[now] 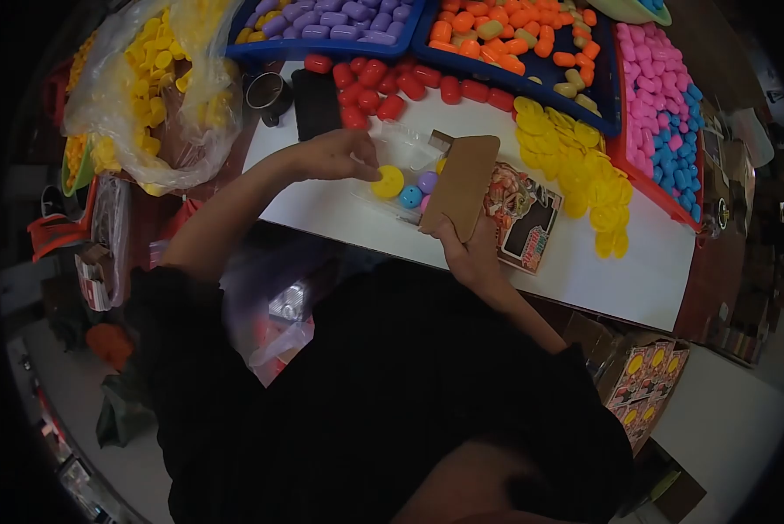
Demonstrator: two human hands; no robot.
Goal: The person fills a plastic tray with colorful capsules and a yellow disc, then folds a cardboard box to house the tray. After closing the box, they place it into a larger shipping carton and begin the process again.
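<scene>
My left hand [344, 157] is over the left end of a clear plastic tray [367, 208], its fingers pinched at the edge of a round yellow disc [388, 182]. Beside the disc in the tray sit a blue ball [410, 196], a purple ball [428, 182] and a partly hidden pink one. My right hand [472, 253] grips the lower edge of a cardboard box [462, 183] with a plain brown flap and a printed face [523, 214]. The tray's right end is hidden behind the flap.
Red capsules [374, 87] and yellow discs [575, 157] lie on the white table [645, 279]. Behind stand blue trays of purple [348, 17] and orange capsules [514, 35], and a red tray [663, 196]. A black phone-like slab [316, 105], a mug [270, 96] and a plastic bag [95, 105] are leftward.
</scene>
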